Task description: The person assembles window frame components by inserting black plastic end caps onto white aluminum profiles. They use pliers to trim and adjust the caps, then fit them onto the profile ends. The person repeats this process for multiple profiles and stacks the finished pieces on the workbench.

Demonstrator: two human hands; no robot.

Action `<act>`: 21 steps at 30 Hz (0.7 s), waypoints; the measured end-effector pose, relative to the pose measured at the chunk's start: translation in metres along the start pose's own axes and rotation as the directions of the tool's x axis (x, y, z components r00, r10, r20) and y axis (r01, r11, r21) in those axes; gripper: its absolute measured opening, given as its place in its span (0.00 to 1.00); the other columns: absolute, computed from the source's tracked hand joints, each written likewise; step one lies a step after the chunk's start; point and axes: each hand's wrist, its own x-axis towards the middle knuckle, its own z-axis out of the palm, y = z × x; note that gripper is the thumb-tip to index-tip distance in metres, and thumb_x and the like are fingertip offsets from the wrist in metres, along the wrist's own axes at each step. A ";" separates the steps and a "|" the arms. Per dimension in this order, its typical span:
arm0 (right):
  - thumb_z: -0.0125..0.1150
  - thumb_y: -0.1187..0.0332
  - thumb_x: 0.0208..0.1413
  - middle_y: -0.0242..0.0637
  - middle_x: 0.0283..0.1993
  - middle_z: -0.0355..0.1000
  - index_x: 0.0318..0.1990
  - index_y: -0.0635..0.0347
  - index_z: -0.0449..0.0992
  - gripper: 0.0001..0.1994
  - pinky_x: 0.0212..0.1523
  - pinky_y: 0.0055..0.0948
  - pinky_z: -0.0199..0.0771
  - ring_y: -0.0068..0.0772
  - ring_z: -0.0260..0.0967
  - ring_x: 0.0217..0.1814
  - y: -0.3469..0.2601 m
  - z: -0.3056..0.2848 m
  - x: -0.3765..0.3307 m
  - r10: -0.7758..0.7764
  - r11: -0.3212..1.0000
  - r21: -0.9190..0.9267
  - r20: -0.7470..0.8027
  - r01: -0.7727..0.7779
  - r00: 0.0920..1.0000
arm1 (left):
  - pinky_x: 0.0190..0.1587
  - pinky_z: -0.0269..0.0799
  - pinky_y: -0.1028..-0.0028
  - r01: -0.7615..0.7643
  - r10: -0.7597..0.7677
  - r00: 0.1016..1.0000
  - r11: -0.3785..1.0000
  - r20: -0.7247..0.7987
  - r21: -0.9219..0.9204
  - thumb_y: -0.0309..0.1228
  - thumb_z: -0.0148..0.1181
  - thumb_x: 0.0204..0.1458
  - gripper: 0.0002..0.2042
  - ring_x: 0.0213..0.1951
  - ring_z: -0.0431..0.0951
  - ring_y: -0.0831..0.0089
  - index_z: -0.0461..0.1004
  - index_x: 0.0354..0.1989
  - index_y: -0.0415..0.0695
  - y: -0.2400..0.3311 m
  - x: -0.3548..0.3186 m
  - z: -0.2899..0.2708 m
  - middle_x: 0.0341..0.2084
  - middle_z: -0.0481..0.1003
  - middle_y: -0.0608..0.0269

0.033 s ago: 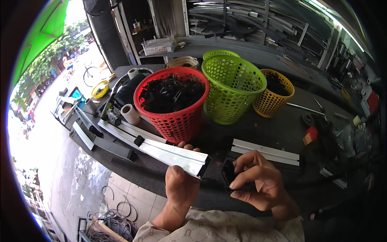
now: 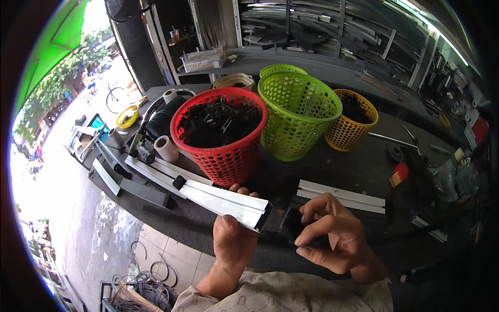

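In my left hand [image 2: 235, 236] is a white metal profile strip [image 2: 223, 200], thumb below its front edge and fingertips behind it. Its near right end is dark and faces my right hand [image 2: 335, 234]. Between thumb and fingers of that hand I pinch a small black plastic piece [image 2: 292, 224], a short gap away from the profile's end. A black block [image 2: 179, 182] sits at the strip's far left end. Behind my left hand stands a red perforated basket [image 2: 221, 158] full of black plastic pieces [image 2: 221, 120].
Beyond are a green basket [image 2: 299, 130] and an orange basket [image 2: 347, 136] with dark pieces. Another white profile [image 2: 343, 196] lies behind my right hand. More profiles [image 2: 150, 171], a white roll [image 2: 166, 149] and a power tool [image 2: 143, 152] lie at left. Clutter covers the right side.
The black piece in my right hand has shifted slightly left and turned a little. My left hand and the profile have hardly moved.
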 end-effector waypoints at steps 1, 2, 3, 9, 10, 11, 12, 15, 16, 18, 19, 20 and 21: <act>0.72 0.80 0.48 0.43 0.52 0.72 0.52 0.57 0.81 0.21 0.45 0.29 0.73 0.28 0.71 0.50 0.000 -0.002 0.002 -0.009 1.000 -0.008 0.008 0.009 1.000 | 0.71 0.70 0.54 0.004 -0.004 1.000 1.000 0.006 0.013 0.48 0.69 0.61 0.44 0.69 0.70 0.61 0.51 0.76 0.38 -0.002 0.001 0.001 0.65 0.68 0.58; 0.72 0.80 0.48 0.43 0.52 0.72 0.52 0.58 0.80 0.21 0.44 0.29 0.73 0.28 0.71 0.49 -0.001 -0.004 0.003 -0.017 0.999 -0.046 -0.003 0.017 1.000 | 0.71 0.70 0.54 0.008 -0.008 1.000 1.000 0.009 0.026 0.48 0.69 0.61 0.44 0.69 0.70 0.61 0.51 0.76 0.38 -0.005 0.002 0.003 0.65 0.68 0.58; 0.71 0.79 0.48 0.44 0.53 0.73 0.53 0.59 0.79 0.22 0.44 0.28 0.73 0.28 0.71 0.49 0.001 -0.004 0.004 -0.009 0.997 -0.075 -0.038 0.006 0.999 | 0.71 0.70 0.54 0.006 -0.006 1.000 0.999 0.000 0.036 0.47 0.71 0.60 0.45 0.69 0.70 0.61 0.51 0.76 0.37 -0.007 0.002 0.004 0.65 0.67 0.56; 0.73 0.78 0.45 0.47 0.56 0.75 0.56 0.64 0.76 0.27 0.53 0.35 0.80 0.37 0.78 0.55 0.014 -0.002 -0.002 0.028 0.997 0.076 -0.112 -0.020 0.993 | 0.68 0.72 0.56 -0.019 0.016 0.999 0.996 0.029 0.082 0.44 0.78 0.53 0.51 0.66 0.70 0.61 0.49 0.77 0.35 -0.018 0.006 0.012 0.63 0.66 0.59; 0.73 0.77 0.45 0.47 0.57 0.75 0.57 0.64 0.76 0.27 0.55 0.37 0.81 0.39 0.78 0.56 0.015 -0.004 -0.002 0.031 0.998 0.057 -0.103 -0.025 0.994 | 0.67 0.73 0.56 -0.018 0.016 1.000 0.997 0.024 0.079 0.44 0.79 0.52 0.53 0.65 0.70 0.61 0.48 0.77 0.35 -0.019 0.007 0.012 0.62 0.65 0.59; 0.74 0.77 0.45 0.48 0.57 0.76 0.57 0.64 0.76 0.27 0.57 0.39 0.81 0.41 0.78 0.58 0.015 -0.006 -0.003 0.033 0.999 0.038 -0.095 -0.029 0.995 | 0.68 0.72 0.41 -0.002 0.003 0.999 0.999 0.033 -0.035 0.37 0.82 0.50 0.50 0.66 0.69 0.56 0.51 0.75 0.43 -0.020 0.009 0.012 0.61 0.64 0.58; 0.74 0.76 0.45 0.48 0.58 0.76 0.57 0.65 0.77 0.27 0.57 0.40 0.81 0.42 0.78 0.58 0.014 -0.009 -0.003 -0.003 1.000 0.001 -0.073 0.003 0.997 | 0.68 0.73 0.42 0.003 -0.001 0.999 0.999 0.042 -0.048 0.36 0.82 0.50 0.50 0.65 0.69 0.57 0.51 0.75 0.43 -0.020 0.010 0.012 0.60 0.64 0.59; 0.73 0.75 0.49 0.48 0.58 0.78 0.58 0.65 0.79 0.25 0.59 0.45 0.80 0.46 0.78 0.58 0.011 -0.014 -0.005 -0.077 0.995 -0.058 -0.033 0.075 0.997 | 0.66 0.77 0.45 0.015 -0.009 0.999 0.993 0.052 -0.120 0.32 0.83 0.46 0.52 0.64 0.69 0.57 0.49 0.75 0.46 -0.023 0.011 0.009 0.56 0.64 0.60; 0.73 0.76 0.50 0.47 0.57 0.78 0.57 0.65 0.79 0.24 0.59 0.44 0.80 0.45 0.78 0.58 0.009 -0.015 -0.006 -0.081 0.994 -0.072 -0.029 0.079 0.996 | 0.66 0.77 0.46 0.024 -0.014 0.997 0.990 0.077 -0.137 0.32 0.83 0.46 0.52 0.64 0.69 0.57 0.49 0.74 0.46 -0.024 0.011 0.008 0.56 0.64 0.60; 0.73 0.76 0.51 0.46 0.56 0.79 0.56 0.65 0.81 0.22 0.58 0.43 0.81 0.44 0.78 0.58 0.007 -0.015 -0.007 -0.075 0.993 -0.092 -0.022 0.073 0.997 | 0.65 0.78 0.46 0.040 -0.018 0.992 0.983 0.123 -0.178 0.31 0.84 0.45 0.52 0.64 0.69 0.57 0.49 0.73 0.47 -0.024 0.011 0.005 0.56 0.64 0.60; 0.73 0.76 0.51 0.46 0.56 0.80 0.56 0.64 0.82 0.22 0.57 0.42 0.81 0.44 0.79 0.57 0.006 -0.014 -0.008 -0.090 0.991 -0.102 -0.027 0.087 0.996 | 0.65 0.77 0.41 0.055 -0.026 0.990 0.976 0.140 -0.211 0.29 0.84 0.44 0.53 0.64 0.69 0.57 0.48 0.73 0.49 -0.025 0.011 0.003 0.55 0.64 0.60; 0.73 0.76 0.51 0.45 0.56 0.80 0.55 0.64 0.83 0.21 0.57 0.42 0.81 0.44 0.79 0.57 0.006 -0.014 -0.008 -0.092 0.990 -0.113 -0.033 0.087 0.995 | 0.65 0.77 0.39 0.068 -0.033 0.986 0.975 0.162 -0.212 0.29 0.84 0.44 0.53 0.64 0.69 0.57 0.47 0.74 0.50 -0.025 0.011 0.002 0.55 0.63 0.60; 0.73 0.76 0.51 0.45 0.55 0.81 0.54 0.64 0.83 0.20 0.56 0.41 0.81 0.43 0.79 0.56 0.006 -0.013 -0.009 -0.112 0.986 -0.127 -0.034 0.106 0.993 | 0.65 0.76 0.37 0.082 -0.038 0.981 0.971 0.190 -0.225 0.28 0.84 0.45 0.53 0.64 0.69 0.57 0.47 0.74 0.51 -0.024 0.010 0.001 0.55 0.63 0.61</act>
